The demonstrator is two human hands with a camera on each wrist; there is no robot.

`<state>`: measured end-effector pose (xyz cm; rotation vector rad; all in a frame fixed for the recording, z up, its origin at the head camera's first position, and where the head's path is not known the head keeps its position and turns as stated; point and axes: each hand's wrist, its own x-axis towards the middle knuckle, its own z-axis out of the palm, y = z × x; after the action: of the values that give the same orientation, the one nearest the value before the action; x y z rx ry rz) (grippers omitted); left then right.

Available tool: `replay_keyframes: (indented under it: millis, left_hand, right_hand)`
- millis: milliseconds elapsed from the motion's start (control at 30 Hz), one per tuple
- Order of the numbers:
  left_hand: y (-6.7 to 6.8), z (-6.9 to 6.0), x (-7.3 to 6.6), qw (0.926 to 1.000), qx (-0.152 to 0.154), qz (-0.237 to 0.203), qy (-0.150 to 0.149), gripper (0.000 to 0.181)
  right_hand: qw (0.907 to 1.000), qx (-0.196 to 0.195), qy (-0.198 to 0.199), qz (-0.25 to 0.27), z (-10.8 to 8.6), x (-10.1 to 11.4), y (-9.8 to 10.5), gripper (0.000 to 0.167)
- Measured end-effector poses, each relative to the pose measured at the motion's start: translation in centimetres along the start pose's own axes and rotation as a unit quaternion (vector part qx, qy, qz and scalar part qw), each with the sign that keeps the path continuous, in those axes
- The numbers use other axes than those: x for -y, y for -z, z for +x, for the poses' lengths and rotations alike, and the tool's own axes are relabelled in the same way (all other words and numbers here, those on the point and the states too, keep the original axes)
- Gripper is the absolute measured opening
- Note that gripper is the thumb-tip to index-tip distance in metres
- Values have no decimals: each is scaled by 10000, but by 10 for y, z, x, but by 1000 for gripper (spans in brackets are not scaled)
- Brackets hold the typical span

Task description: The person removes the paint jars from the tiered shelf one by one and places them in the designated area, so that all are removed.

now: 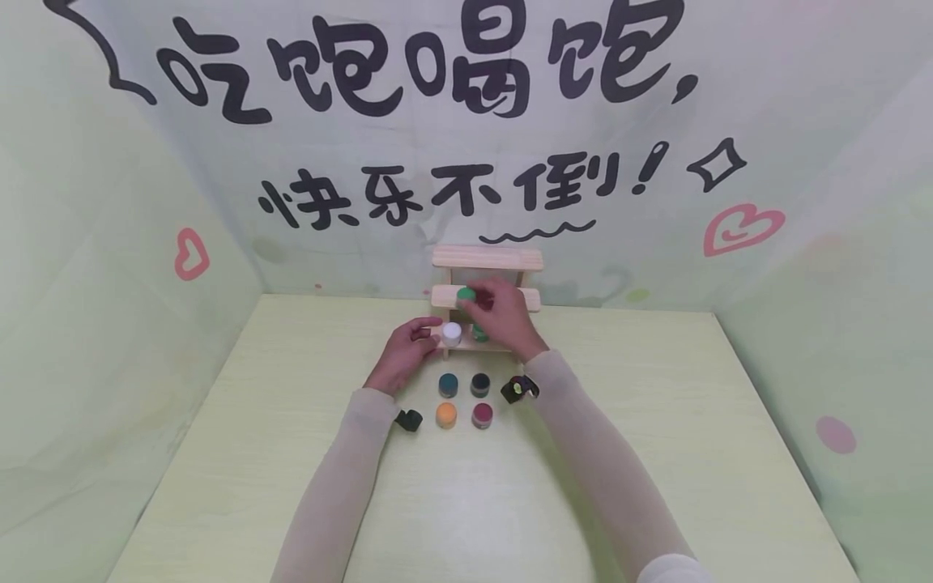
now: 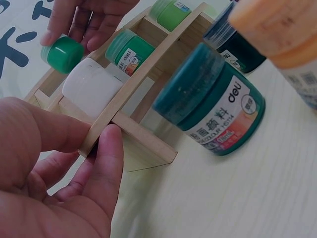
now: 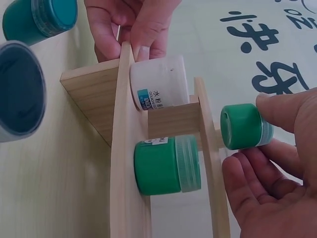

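My right hand (image 1: pixel 503 312) pinches a small green paint jar (image 3: pixel 241 126) between thumb and fingers at the middle tier of a wooden step rack (image 1: pixel 487 257). Whether the jar bears on that tier I cannot tell. With thumb and fingers my left hand (image 2: pixel 64 163) grips the left end of the rack's lowest tier. On this tier, beside the left hand, stands a white paint jar (image 3: pixel 159 83), then another green jar (image 3: pixel 166 165). A lighter green jar (image 2: pixel 171 14) shows farther along in the left wrist view; the right hand hides it in the head view.
On the table before the rack stand a teal jar (image 1: pixel 448 385), a dark jar (image 1: pixel 480 385), an orange jar (image 1: pixel 446 415) and a maroon jar (image 1: pixel 483 416), between my forearms. A printed cloth (image 1: pixel 364 146) hangs close behind the rack.
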<state>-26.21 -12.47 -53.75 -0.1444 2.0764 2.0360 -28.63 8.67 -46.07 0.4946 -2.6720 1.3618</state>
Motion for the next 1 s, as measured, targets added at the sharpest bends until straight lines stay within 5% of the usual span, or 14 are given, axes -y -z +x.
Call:
replay_keyframes:
  millis: [333,1000]
  left_hand:
    - [0,3,2,9999,77,-79,106,38]
    - [-1,3,1,9997,-63,-221,89,36]
  right_hand:
    - [9972,-51,-611,429,-21,0,13,43]
    - [9963,22,-311,796,-63,-19,21,45]
